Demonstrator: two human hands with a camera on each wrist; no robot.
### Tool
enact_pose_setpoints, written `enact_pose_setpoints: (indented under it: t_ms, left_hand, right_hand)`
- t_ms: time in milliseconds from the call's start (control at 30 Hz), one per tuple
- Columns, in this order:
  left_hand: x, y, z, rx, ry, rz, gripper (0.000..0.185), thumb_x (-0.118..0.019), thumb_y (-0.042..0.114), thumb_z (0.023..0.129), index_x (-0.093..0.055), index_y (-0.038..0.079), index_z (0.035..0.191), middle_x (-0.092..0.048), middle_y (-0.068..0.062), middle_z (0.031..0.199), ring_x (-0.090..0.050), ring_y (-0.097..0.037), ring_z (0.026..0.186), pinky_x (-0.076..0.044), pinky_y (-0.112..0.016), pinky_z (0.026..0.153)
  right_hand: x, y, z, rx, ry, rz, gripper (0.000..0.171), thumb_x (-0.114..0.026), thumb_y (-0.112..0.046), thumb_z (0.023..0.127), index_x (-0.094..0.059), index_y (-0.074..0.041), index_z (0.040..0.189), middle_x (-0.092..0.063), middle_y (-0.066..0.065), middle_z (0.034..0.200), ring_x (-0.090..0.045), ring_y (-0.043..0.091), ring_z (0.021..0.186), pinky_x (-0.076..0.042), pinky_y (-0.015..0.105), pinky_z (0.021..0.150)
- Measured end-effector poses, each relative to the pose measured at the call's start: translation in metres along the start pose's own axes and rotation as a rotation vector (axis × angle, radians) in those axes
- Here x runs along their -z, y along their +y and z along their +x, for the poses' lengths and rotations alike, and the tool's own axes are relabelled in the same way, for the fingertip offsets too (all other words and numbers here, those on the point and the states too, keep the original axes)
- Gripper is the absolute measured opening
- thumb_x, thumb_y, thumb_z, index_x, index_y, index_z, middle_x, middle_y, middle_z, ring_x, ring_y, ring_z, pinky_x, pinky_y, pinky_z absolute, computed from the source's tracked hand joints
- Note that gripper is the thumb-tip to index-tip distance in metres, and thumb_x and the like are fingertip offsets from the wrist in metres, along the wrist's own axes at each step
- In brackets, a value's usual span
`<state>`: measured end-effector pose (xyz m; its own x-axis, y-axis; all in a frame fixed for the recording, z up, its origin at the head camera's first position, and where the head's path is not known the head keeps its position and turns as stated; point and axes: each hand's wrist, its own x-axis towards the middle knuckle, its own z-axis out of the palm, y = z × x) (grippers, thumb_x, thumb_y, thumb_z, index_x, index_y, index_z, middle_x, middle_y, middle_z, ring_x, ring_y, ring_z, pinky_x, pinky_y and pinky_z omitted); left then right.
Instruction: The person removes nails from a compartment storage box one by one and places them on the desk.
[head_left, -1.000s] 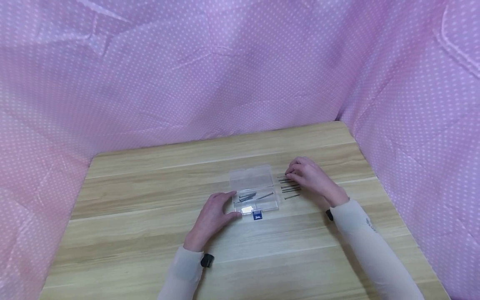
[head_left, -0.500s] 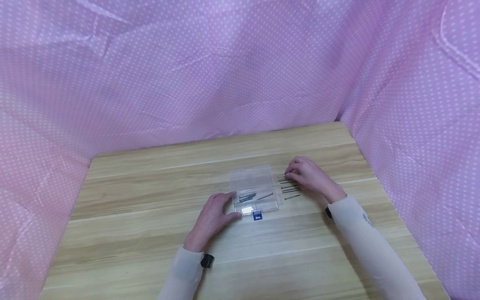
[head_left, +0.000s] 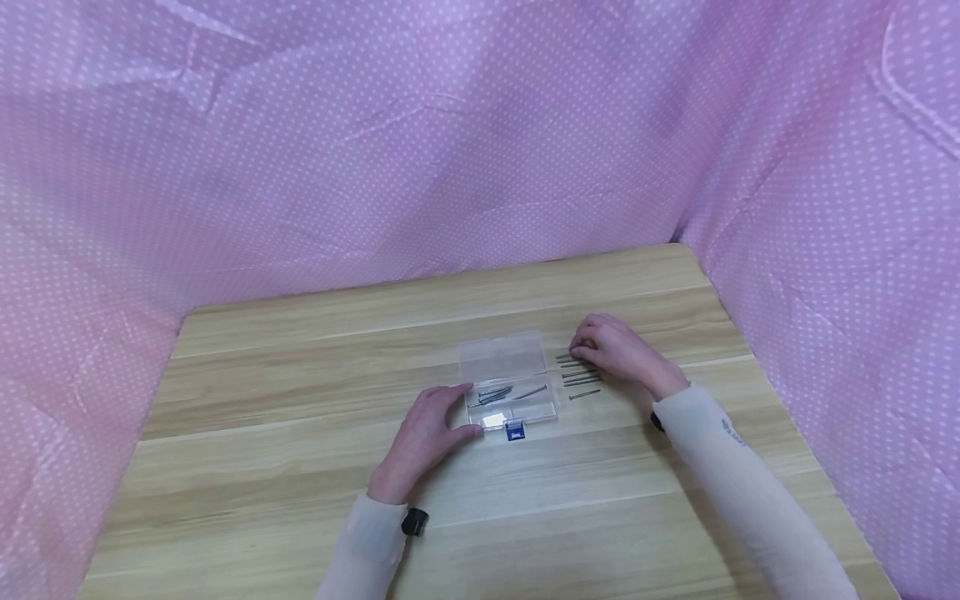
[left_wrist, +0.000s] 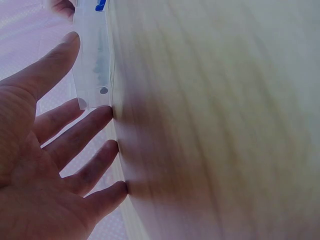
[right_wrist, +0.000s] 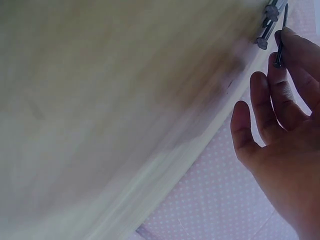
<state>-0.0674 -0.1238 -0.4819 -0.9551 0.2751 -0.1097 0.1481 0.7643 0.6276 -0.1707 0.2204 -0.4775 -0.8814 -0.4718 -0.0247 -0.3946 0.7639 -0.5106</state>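
Note:
A clear plastic box (head_left: 532, 411) with a blue latch (head_left: 514, 430) stands open on the table, its lid (head_left: 502, 357) folded back flat. Several metal nails (head_left: 495, 395) lie in it, one apart at an angle. My left hand (head_left: 422, 429) holds the box's left end between thumb and forefinger; the other fingers are spread with tips on the tabletop. To the right of the box, several nails (head_left: 581, 381) lie roughly parallel. Over the far end of this row, my right hand (head_left: 618, 353) pinches one nail (right_wrist: 281, 47) between thumb and fingertips, its head pointing down in the right wrist view.
The light wood table (head_left: 300, 417) carries the box and nails right of its middle. Pink dotted cloth (head_left: 420, 150) hangs behind it and along both sides. A black strap (head_left: 414, 522) sits at the left wrist.
At the far end of the row, the nail in my right fingers has shifted slightly. The right forearm has drawn in a little to the left. My left hand and the box have not moved.

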Motion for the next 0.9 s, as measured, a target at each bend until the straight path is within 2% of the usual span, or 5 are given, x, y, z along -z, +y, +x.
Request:
enact_pose_setpoints:
  t_ms: [567,900]
  left_hand:
    - [0.0015,-0.0007,0.0000,0.012,-0.010,-0.003,0.073,-0.087,0.038,0.084,-0.059,0.012,0.146,-0.064,-0.011,0.138,-0.050,-0.034,0.136,-0.040,-0.050,0.117]
    - [0.0022,-0.0011,0.0008,0.012,-0.015,-0.008,0.073,-0.087,0.037,0.084,-0.059,0.012,0.146,-0.064,-0.011,0.139,-0.050,-0.034,0.136,-0.039,-0.051,0.117]
  right_hand:
    - [-0.0007,0.0042,0.0044,0.043,-0.031,-0.040,0.005,-0.074,-0.011,0.095,-0.077,-0.009,0.099,-0.067,0.007,0.105,-0.061,0.029,0.105,-0.049,0.051,0.099]
    - [-0.0001,0.0037,0.0055,0.021,-0.049,-0.018,0.007,-0.075,-0.011,0.095,-0.077,-0.009,0.101,-0.066,0.006,0.104,-0.060,0.028,0.101,-0.050,0.050,0.096]
